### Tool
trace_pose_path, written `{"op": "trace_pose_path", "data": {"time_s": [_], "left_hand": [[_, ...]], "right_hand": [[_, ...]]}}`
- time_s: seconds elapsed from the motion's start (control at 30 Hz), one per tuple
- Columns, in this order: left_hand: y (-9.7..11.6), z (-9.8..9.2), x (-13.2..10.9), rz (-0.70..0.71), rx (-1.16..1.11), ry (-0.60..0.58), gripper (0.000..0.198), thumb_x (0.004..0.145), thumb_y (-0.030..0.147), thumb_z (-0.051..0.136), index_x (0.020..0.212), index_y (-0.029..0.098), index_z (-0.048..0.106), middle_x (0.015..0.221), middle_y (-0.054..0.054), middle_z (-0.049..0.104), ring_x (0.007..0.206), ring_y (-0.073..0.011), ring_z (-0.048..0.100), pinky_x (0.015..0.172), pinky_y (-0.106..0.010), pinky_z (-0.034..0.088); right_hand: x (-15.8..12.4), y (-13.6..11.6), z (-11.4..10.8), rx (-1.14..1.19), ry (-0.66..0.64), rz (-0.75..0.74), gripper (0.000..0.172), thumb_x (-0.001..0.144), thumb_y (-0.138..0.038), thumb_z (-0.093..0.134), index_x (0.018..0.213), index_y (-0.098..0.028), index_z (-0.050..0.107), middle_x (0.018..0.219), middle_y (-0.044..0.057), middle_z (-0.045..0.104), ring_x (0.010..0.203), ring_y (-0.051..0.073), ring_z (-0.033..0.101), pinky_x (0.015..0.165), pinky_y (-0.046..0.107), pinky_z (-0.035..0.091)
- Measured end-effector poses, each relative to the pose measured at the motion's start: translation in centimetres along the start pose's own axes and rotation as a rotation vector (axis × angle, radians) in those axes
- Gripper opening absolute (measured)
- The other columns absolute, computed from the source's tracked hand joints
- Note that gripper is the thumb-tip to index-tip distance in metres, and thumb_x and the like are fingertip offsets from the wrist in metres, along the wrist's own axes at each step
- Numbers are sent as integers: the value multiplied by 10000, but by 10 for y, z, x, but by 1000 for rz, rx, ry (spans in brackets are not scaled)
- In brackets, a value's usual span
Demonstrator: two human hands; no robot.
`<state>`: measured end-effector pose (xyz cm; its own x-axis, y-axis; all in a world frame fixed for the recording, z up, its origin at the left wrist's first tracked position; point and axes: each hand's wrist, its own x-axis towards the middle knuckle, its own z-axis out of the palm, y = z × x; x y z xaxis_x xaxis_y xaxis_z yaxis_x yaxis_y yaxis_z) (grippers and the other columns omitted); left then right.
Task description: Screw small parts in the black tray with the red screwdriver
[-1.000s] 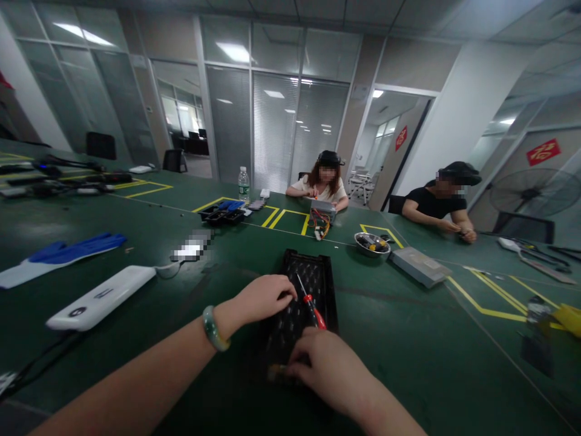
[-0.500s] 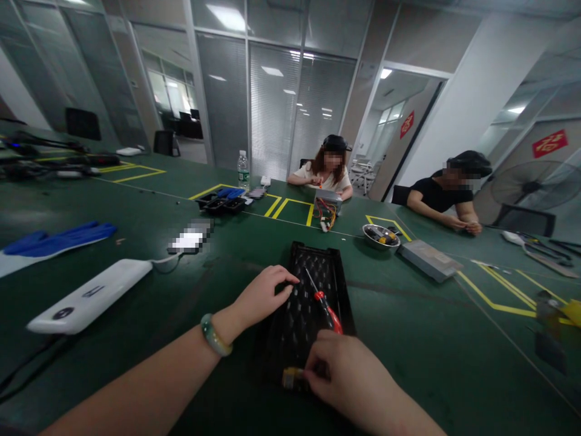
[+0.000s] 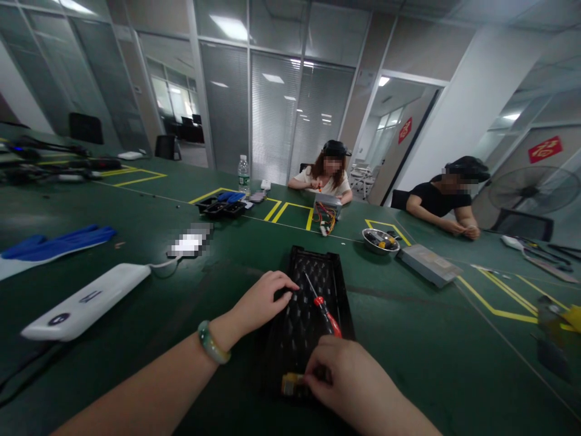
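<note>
A long black perforated panel with raised edges (image 3: 313, 266) lies before me on the green table. My left hand (image 3: 265, 297) rests at its left edge, fingers stretched and the thumb a little apart, fingertips touching the panel. My right hand (image 3: 349, 375) is over the near end, thumb and fingertips pinched on a small yellow part (image 3: 289, 384); its exact kind is not clear. A red and black screwdriver (image 3: 325, 312) lies on the panel beyond my right hand, shaft pointing away; its handle's end is close to my knuckles.
A metal bowl of small parts (image 3: 381, 241) and a flat grey metal box (image 3: 429, 265) stand to the right. On the left are a white power bank (image 3: 91, 300) with cables and a blue-white glove (image 3: 59, 242). Across the table, two people sit, one behind a wired metal unit (image 3: 327, 207).
The view has tilted slightly upward. Both hands keep nearly the same places, the right still pinching the yellow part at the panel's near end.
</note>
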<state>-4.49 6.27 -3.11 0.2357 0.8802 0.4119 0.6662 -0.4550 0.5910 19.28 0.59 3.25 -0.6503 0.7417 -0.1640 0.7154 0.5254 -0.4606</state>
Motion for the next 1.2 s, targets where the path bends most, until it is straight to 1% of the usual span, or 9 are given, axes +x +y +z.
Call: {"op": "trace_pose_path", "data": {"time_s": [0.23, 0.37, 0.47, 0.63, 0.73, 0.93, 1.0, 1.1, 1.2], "left_hand": [[-3, 3, 0, -18, -13, -16, 222, 934, 202, 559, 1101, 242, 700, 1151, -45, 656, 1134, -232, 574, 1046, -448, 460], [-2, 3, -1, -67, -47, 20, 312, 929, 220, 555, 1222, 248, 660, 1294, -71, 576, 1179, -235, 571, 1010, -420, 506], [-5, 5, -1, -101, -67, 50, 410, 919, 229, 562, 1327, 245, 589, 1366, -84, 519, 1128, -223, 592, 972, -407, 535], [-12, 10, -1, -133, -56, 81, 484, 909, 244, 567, 1389, 241, 510, 1374, -85, 491, 1063, -204, 593, 956, -406, 544], [-15, 13, -1, -169, -41, 85, 535, 911, 270, 562, 1436, 241, 462, 1368, -91, 477, 1043, -202, 591, 934, -397, 548], [-23, 16, -2, -247, -11, 58, 631, 914, 347, 558, 1499, 194, 380, 1350, -121, 487, 974, -192, 587, 906, -382, 529], [-24, 15, -2, -277, 12, 43, 676, 918, 386, 555, 1526, 173, 351, 1280, -116, 533, 911, -183, 587, 884, -375, 513], [-24, 14, -3, -332, 40, -21, 754, 932, 485, 529, 1556, 116, 323, 946, -38, 611, 762, -176, 582, 733, -328, 478], [-19, 12, -2, -363, 49, -99, 782, 945, 516, 487, 1582, 109, 287, 684, 48, 536, 619, -160, 543, 590, -281, 371]], "right_hand": [[4, -3, 6, 9, -14, -33, 111, 795, -116, 640, 839, -178, 722, 899, 4, 675, 727, 101, 588, 627, 188, 390], [1, -6, -2, -1, -37, 2, 152, 791, -83, 633, 853, -172, 739, 885, 8, 682, 712, 102, 588, 632, 189, 400], [0, -6, -3, 21, -41, 21, 152, 811, -89, 651, 869, -184, 754, 888, 6, 692, 734, 112, 606, 660, 194, 416], [1, -3, 5, 48, -49, 1, 90, 857, -254, 755, 943, -227, 763, 1030, 7, 695, 850, 145, 657, 714, 207, 454], [2, -5, 6, -8, -73, -20, 104, 898, -200, 677, 929, -219, 775, 1032, 15, 697, 862, 150, 668, 743, 216, 470], [2, -9, 3, -62, -89, -13, 174, 883, -149, 624, 944, -197, 779, 990, 26, 704, 828, 147, 663, 727, 220, 465], [2, -8, 3, -43, -74, -18, 167, 880, -147, 626, 932, -199, 776, 978, 20, 702, 825, 142, 660, 734, 218, 463], [1, -5, 5, 8, -51, -28, 145, 867, -141, 629, 899, -196, 759, 965, 16, 697, 816, 134, 655, 722, 210, 461], [0, -2, 8, 46, -26, -47, 126, 861, -147, 633, 881, -201, 745, 958, 10, 696, 819, 131, 651, 728, 207, 460]]}}
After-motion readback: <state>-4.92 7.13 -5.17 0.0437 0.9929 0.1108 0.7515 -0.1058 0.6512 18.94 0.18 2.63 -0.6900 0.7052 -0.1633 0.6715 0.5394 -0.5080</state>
